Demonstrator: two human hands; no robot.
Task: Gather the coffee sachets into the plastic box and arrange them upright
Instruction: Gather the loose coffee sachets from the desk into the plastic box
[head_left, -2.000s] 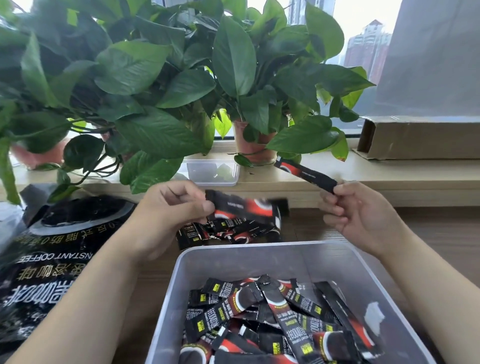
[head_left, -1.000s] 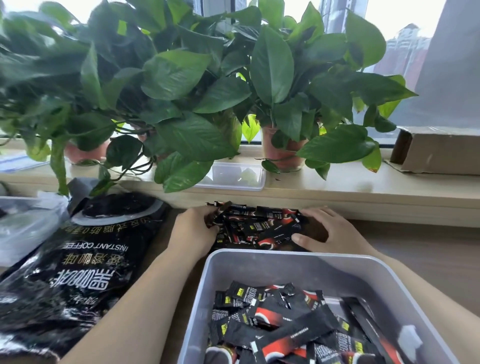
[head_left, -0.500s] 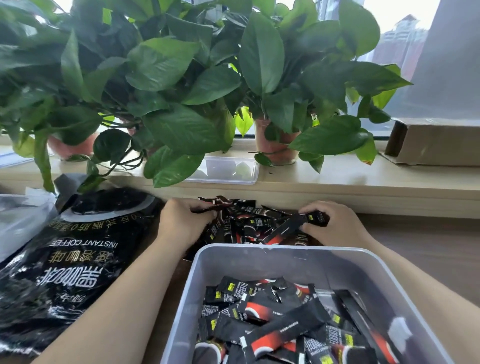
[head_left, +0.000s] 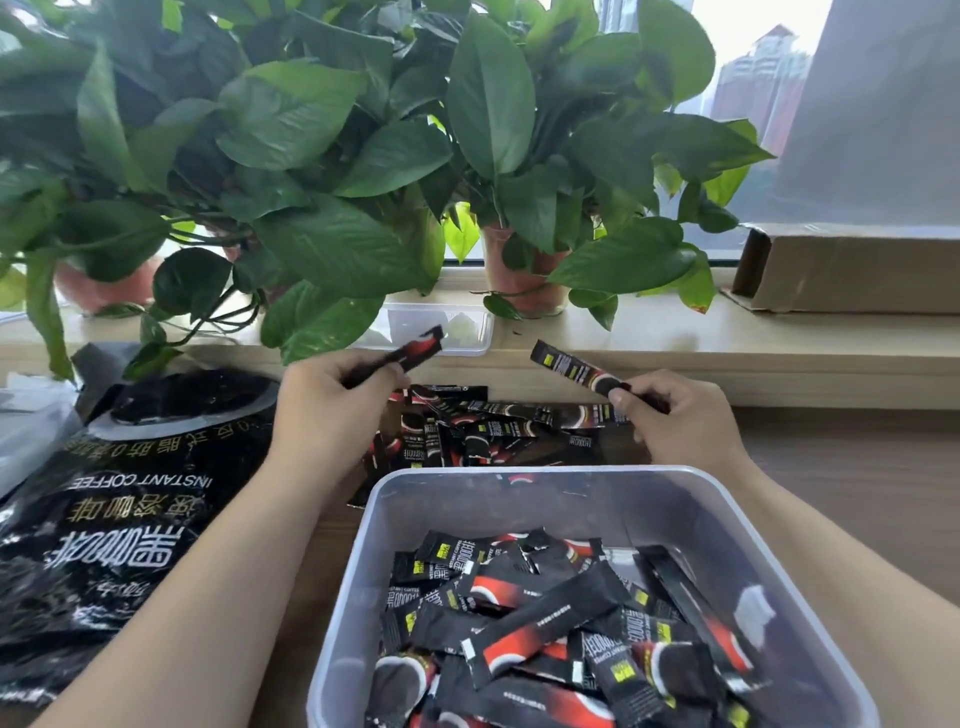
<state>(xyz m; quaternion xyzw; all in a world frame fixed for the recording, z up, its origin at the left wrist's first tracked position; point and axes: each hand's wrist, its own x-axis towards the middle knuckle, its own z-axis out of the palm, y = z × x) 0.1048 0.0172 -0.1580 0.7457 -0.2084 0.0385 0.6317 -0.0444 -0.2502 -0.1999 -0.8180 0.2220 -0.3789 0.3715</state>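
Note:
A translucent plastic box (head_left: 769, 561) stands near me with several black-and-red coffee sachets (head_left: 540, 623) lying flat and jumbled inside. Beyond its far rim a loose pile of sachets (head_left: 498, 431) lies on the wooden table. My left hand (head_left: 327, 410) holds one sachet (head_left: 415, 349) lifted above the pile, pointing up and right. My right hand (head_left: 680, 426) pinches another sachet (head_left: 571, 370) at its lower end, tilted up and left. Both hands hover just past the box.
A large black instant-coffee bag (head_left: 119, 499) lies to the left. Potted plants (head_left: 337, 156) hang over the window ledge, where a small clear container (head_left: 431, 327) sits. A cardboard box (head_left: 852, 270) rests on the ledge at right. Bare wood table (head_left: 852, 493) right of the box.
Both hands were down on the pile half a second ago; now each has risen with a single sachet held above it.

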